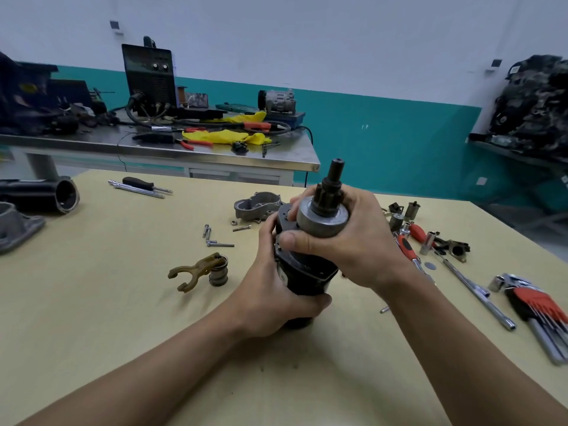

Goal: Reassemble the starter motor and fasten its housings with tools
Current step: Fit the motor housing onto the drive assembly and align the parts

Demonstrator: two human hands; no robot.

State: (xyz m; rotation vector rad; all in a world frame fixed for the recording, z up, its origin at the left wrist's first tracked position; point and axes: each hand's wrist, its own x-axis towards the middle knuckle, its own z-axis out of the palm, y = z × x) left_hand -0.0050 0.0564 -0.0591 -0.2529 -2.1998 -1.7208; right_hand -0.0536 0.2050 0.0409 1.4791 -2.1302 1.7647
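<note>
A person steadies a black cylindrical steel starter motor body (304,278) upright near the middle of the pale yellow wooden table (123,302). The left hand (276,290) is curled around its lower casing, while the right hand (353,241) wraps fingers and thumb over the grey metal clutch drum with its dark toothed pinion shaft (319,219), seated on top. Both hands are clasped firmly on metal; whether the base rests on the table cannot be told. The assembly looks heavy, rigid and possibly greasy, so the low, full-palm hold on the smooth casing seems the safest purchase. The drum's rim offers a turning grip, and the pinion teeth are best left alone. Toward the far edge lies a grey cast-aluminium end housing (255,206), with loose silver bolts (215,238) just in front of it and a brown forked shift lever (193,270) left of the motor. Near the right edge lie a red-handled ratchet (405,247) and a red-holdered set of hex keys (538,305).
</note>
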